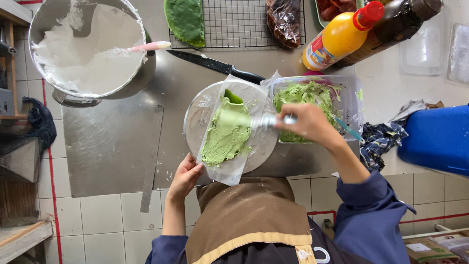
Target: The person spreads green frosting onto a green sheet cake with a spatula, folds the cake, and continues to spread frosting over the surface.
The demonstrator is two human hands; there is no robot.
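Right-hand fingers [298,115] clench a metal spatula [246,120], blade on the green cream [225,134]. Left hand [184,177] grips the turntable [198,115] rim.

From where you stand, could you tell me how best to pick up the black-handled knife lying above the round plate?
Take the knife by its black handle, the end nearest the clear tub. Come from above, grip across the handle: it lies flat on the steel counter, blade pointing toward the big bowl, handle end unobstructed.

Steel bowl of white cream [88,49], black knife [215,64], wire rack [239,24], orange bottle [337,36], blue tub [437,139]
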